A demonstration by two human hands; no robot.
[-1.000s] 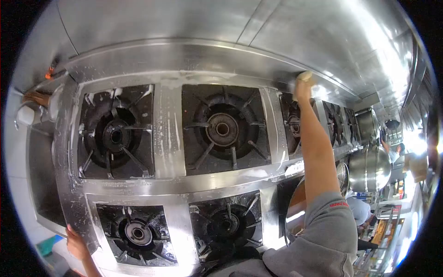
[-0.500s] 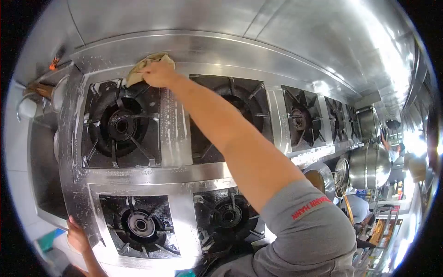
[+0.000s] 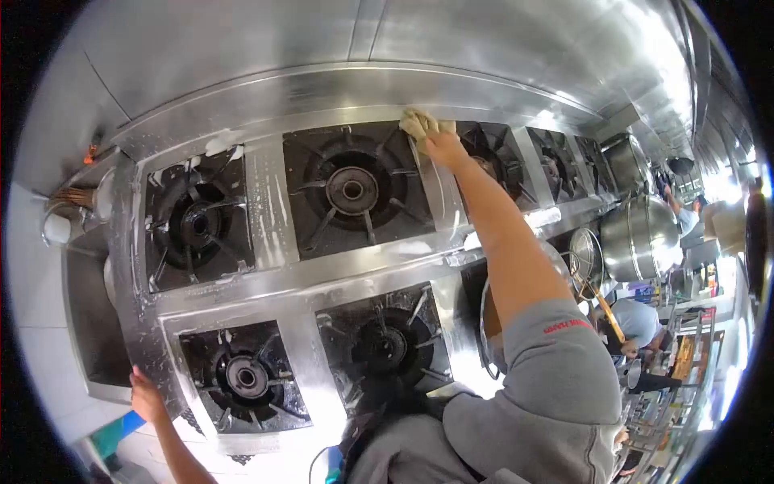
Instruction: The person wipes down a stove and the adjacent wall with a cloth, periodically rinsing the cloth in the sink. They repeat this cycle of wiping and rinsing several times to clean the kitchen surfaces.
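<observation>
A stainless steel stove (image 3: 282, 294) with black burner grates fills the view. My right hand (image 3: 445, 147) is closed on a bunched, yellowish cloth (image 3: 419, 125) and presses it to the stove's back ledge, between the second and third back burners. At the lower left, my left hand (image 3: 147, 397) grips the stove's left edge, its fingers partly hidden. White suds (image 3: 223, 143) lie behind the first back burner (image 3: 200, 226), and more streak the steel strip beside it.
Right of my arm stand large steel pots (image 3: 641, 238) and a wire strainer (image 3: 586, 258) with a wooden handle. Another person (image 3: 637, 323) bends over farther right. A brush (image 3: 76, 196) and white containers sit at the left in a steel recess.
My right hand has slid the cloth rightward along the back ledge, from the first burner past the second. The view has shifted right, and my left hand still holds the edge.
</observation>
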